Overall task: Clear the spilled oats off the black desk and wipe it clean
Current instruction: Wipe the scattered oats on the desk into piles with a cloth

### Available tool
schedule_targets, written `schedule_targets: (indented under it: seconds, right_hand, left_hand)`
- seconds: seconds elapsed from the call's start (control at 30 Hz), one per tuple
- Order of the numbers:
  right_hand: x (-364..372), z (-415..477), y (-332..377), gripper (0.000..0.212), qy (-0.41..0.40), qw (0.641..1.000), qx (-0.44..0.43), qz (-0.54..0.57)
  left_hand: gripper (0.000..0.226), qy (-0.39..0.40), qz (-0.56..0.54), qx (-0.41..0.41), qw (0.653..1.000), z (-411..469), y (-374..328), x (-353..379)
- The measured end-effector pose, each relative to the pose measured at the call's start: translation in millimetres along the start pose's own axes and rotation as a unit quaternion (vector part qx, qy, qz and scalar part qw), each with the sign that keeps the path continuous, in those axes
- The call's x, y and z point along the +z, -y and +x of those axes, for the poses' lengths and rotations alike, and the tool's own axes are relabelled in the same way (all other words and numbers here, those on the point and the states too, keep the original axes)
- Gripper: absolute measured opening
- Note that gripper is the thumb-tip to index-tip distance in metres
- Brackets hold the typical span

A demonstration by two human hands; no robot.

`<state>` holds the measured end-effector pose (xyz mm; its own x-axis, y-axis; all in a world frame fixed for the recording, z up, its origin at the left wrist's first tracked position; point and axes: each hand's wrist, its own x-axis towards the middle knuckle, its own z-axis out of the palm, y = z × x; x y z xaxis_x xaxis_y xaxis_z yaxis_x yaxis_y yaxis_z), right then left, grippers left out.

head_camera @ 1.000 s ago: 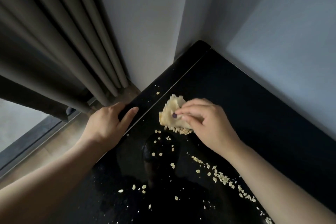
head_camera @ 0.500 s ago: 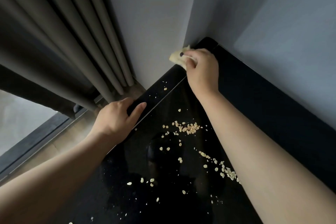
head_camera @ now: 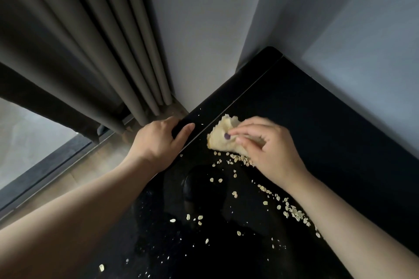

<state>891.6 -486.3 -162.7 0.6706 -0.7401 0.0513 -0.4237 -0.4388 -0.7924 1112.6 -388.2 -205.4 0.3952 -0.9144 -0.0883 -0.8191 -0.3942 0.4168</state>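
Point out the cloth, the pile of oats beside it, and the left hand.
cloth [head_camera: 221, 135], head view, on its bare yellow part left of the fingers.
oats [head_camera: 241, 159], head view, on the heap at the cloth's near edge.
left hand [head_camera: 158, 140], head view, on the back of the hand gripping the desk edge.

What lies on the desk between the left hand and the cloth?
In the head view, mostly bare glossy black desk and its thin lengthwise seam separate the left hand from the crumpled pale yellow cloth; one stray oat flake lies there.

desk [head_camera: 306, 131]: glossy black, mirror-like, smooth. cloth [head_camera: 223, 137]: pale yellow soft fabric, scalloped edge. oats [head_camera: 294, 212]: dry, matt flakes. curtain [head_camera: 79, 52]: matt woven fabric. floor [head_camera: 95, 163]: probably wood.
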Motion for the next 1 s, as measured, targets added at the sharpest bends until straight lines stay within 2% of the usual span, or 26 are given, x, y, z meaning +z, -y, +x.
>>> schedule_targets:
  seconds: [0.17,0.3,0.47,0.63,0.73,0.8,0.87,0.93,1.0]
  right_hand:
    - [-7,54,12,0.020,-0.138,0.990,0.011,-0.018]
    - [20,97,8,0.023,-0.123,0.990,0.038,-0.053]
    - [46,85,4,0.023,-0.149,0.985,0.057,-0.058]
    - [53,51,22,0.022,-0.073,0.996,0.035,-0.041]
    - [60,14,38,0.020,-0.004,0.999,0.030,-0.041]
    - [58,-15,49,0.019,0.060,0.997,0.041,-0.037]
    - [51,-39,59,0.019,0.110,0.992,0.065,-0.009]
    - [41,-50,67,0.020,0.111,0.989,0.092,0.029]
    - [34,-45,71,0.021,0.052,0.994,0.088,0.047]
  left_hand:
    - [0.067,-0.002,0.009,-0.007,1.000,0,-1,1]
    - [0.071,-0.013,0.002,-0.005,1.000,0,-1,0]
    - [0.062,0.003,-0.029,-0.013,0.999,-1,-2,-2]
    - [0.041,0.003,-0.113,-0.029,0.993,-29,8,-17]
    - [0.047,-0.003,-0.113,-0.015,0.993,-67,32,-31]
    - [0.048,0.029,-0.106,-0.020,0.994,-89,51,-37]
    - [0.061,0.065,-0.105,-0.048,0.991,-101,65,-39]
    - [0.071,0.077,-0.097,-0.068,0.990,-104,71,-37]
    - [0.067,0.067,-0.090,-0.069,0.991,-103,70,-35]
